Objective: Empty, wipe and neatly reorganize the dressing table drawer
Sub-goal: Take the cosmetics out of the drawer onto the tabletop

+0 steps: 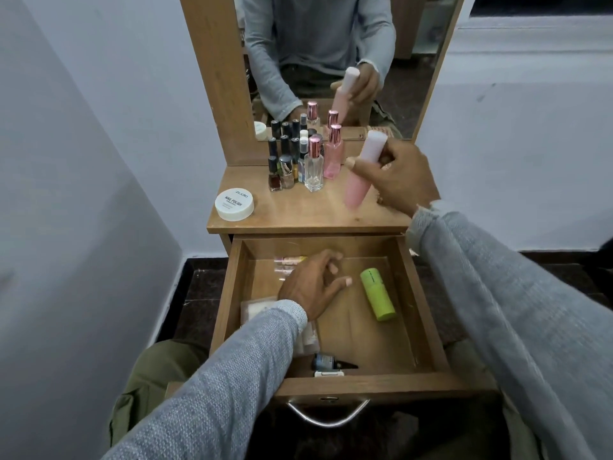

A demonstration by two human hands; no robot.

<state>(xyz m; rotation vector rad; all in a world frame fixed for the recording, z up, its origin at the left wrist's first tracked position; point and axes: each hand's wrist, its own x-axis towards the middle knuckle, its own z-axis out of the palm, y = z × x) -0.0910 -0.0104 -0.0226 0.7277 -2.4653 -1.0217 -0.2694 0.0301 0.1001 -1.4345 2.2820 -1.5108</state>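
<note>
The wooden drawer (229, 293) is pulled out below the dressing table top (298, 214). My right hand (398, 180) grips a pink bottle (360, 180) with a pale cap, tilted just above the table top. My left hand (311, 283) hovers inside the drawer with loosely spread fingers, holding nothing. A green tube (378, 293) lies to its right on the drawer floor. Clear lip tubes (287, 262) lie at the back left, white packets (257, 308) partly under my left sleeve, and a small dark bottle (328, 363) at the front.
Several nail polish bottles (282, 161) and two perfume bottles (315, 164) stand at the back of the table top. A white nail polish remover tub (235, 204) sits at its left. A mirror (331, 61) rises behind. The drawer handle (328, 413) faces my lap.
</note>
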